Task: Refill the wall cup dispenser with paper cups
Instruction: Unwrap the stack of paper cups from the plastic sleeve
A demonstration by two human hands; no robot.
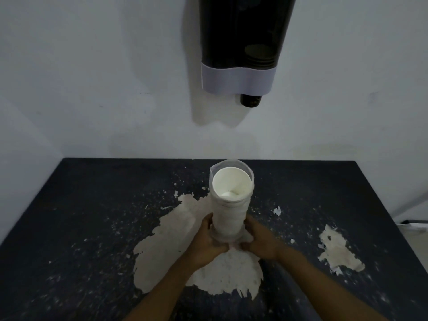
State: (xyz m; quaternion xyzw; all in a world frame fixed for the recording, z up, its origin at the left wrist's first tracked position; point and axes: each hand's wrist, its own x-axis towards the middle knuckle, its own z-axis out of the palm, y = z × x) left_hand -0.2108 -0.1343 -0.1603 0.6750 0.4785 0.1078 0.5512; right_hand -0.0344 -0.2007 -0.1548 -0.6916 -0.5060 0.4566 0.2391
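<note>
table point(69, 216): dark, chipped, pale bare patches | wall point(92, 66): white, behind table

- Both bare forearms reach forward from the bottom edge and converge toward the middle.
- The left hand point(206, 239) is cupped, its fingers curled inward and thumb raised.
- The right hand point(260, 240) mirrors it, palm facing the left.
- The fingertips of the two hands nearly meet low down between them.

Cup stack point(230, 205) upright on table point(92, 205), dispenser point(240, 42) on wall behind
</note>
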